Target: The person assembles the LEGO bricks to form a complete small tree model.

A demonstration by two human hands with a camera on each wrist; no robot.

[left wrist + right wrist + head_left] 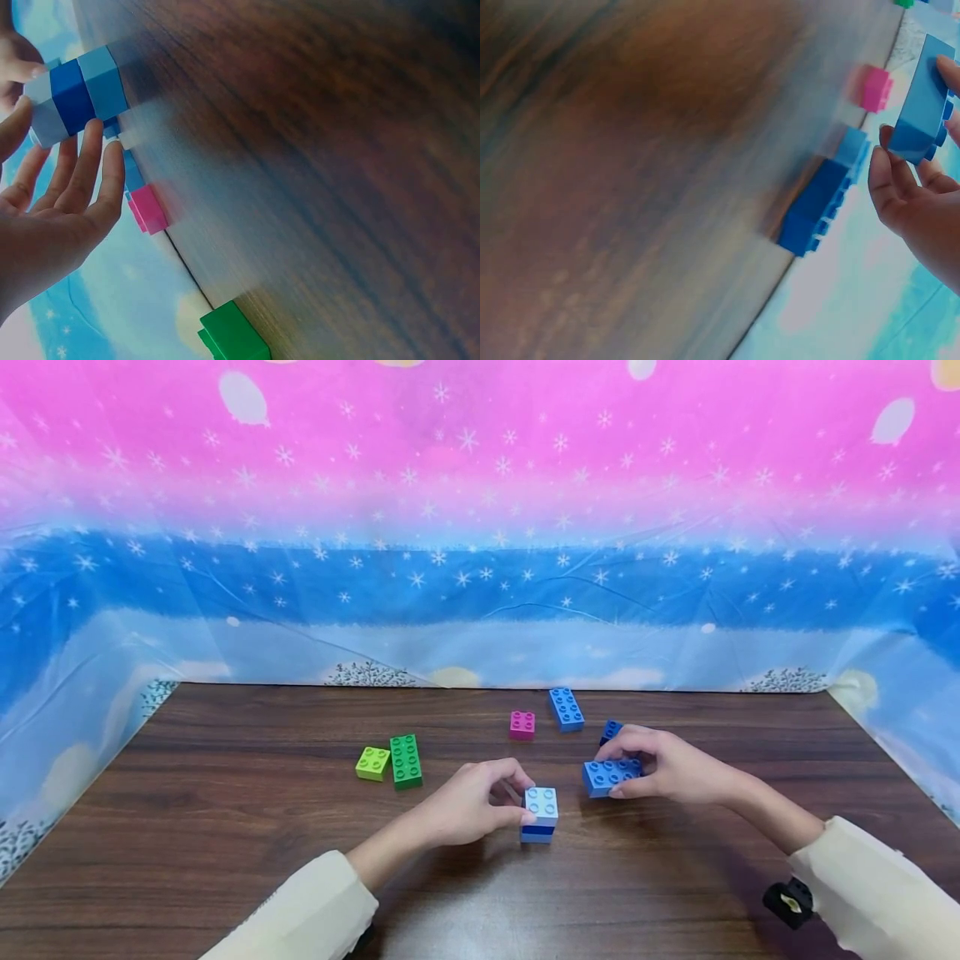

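Note:
My left hand pinches a small stack of toy building bricks by its top, thumb on the near side and fingers behind. In the left wrist view the stack shows a pale blue brick on top, a dark blue brick in the middle and a medium blue brick at the bottom. To its right, my right hand grips a long blue brick between thumb and fingers, studs up. The right wrist view shows this blue brick raised above the table.
Behind my right hand lies a dark blue brick. Farther back are another blue brick and a pink brick. A lime brick and a green brick sit left on the brown table. A patterned cloth hangs behind.

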